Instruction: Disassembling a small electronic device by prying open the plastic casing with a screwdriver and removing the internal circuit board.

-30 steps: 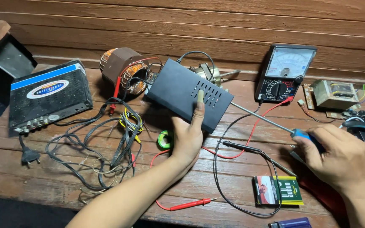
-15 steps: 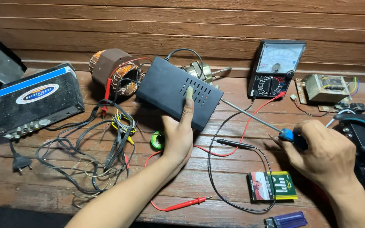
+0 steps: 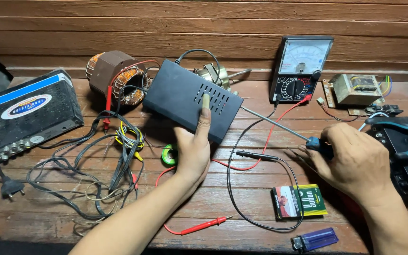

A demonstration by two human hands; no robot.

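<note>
the black box [image 3: 187,101] lay tilted at the surface's [image 3: 242,222] far middle, the left hand [image 3: 192,148] pressing it, grip spread. the screwdriver [image 3: 279,127], pinched in the right hand [image 3: 355,163], ran far-left, its tip meeting the box's right end.

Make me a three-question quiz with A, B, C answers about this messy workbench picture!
1. Where is the purple lighter? A near front edge B on the meter C beside the plug
2. What colour is the box under the left hand? A white B black C yellow
3. What is the right hand doing? A resting flat B pointing C gripping a screwdriver

Answers: A, it lies low by the card packet; B, its casing is black; C, fingers wrap the handle.
</note>
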